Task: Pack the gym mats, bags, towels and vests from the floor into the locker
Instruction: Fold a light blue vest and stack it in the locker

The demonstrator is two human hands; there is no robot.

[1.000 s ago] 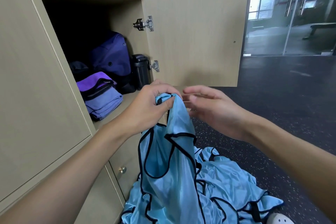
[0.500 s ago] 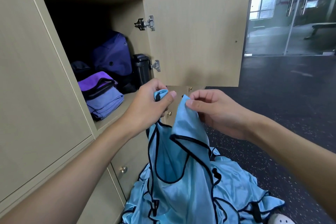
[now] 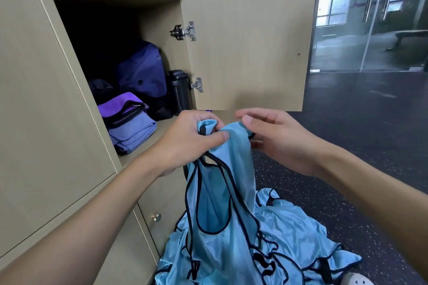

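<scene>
Our left hand [image 3: 190, 139] fingers pinch the blue vest [image 3: 222, 203] by its top, and it hangs straight below them. Our right hand [image 3: 280, 143] fingers are loose beside it. The locker [image 3: 159, 18] opens just left, nearer our left hand.

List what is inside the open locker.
Inside the locker: a dark purple bag at the back, a black container to its right, folded purple cloths in front, a dark item left of the bag. The back left is too dark to tell.
</scene>
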